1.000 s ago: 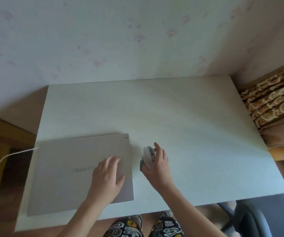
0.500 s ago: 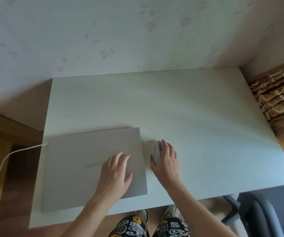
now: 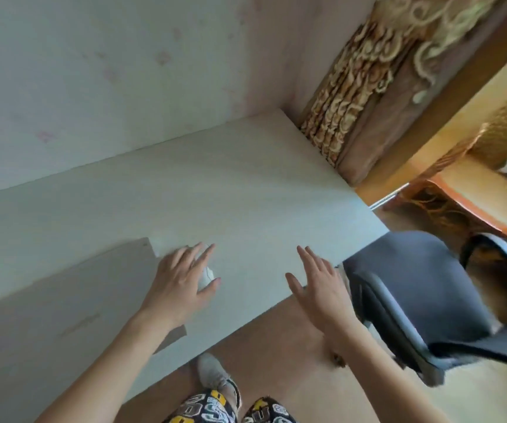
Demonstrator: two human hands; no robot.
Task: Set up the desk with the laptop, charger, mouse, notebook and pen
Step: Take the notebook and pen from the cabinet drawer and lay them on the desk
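the left hand (image 3: pixel 182 282) lies flat over the mouse (image 3: pixel 207 274), fingers spread and loose on top of it rather than curled round it, so i'd call it a resting hand, not a grip. only a pale sliver of the mouse shows past the thumb side, sitting on the desk (image 3: pixel 246 190) just beside the right edge of the closed laptop (image 3: pixel 63 303). the forearm comes in low from the near side, crossing the laptop's front corner.

the right hand (image 3: pixel 319 288) is empty and open, palm down, fingers straight and pointing away, hanging over the desk's near right edge close to the grey chair (image 3: pixel 423 288). whether it touches the desk i cannot tell.

the mouse looks small, light and hard-shelled, with a smooth plastic back that would slide easily on this slick pale top. i'd take it by the two flanks with thumb and ring finger, not from above. the laptop is the heavy, stiff piece: a thin metal slab, lid down, lying flat toward the desk's left. it wants two hands on opposite edges if shifted, and a thumb under the front lip to open. a knock on a corner would hurt it more than the mouse.

no charger, notebook or pen shows anywhere in view, so by my reckoning those are yet to be fetched, and the wide bare stretch of desk toward the wall has room for them.
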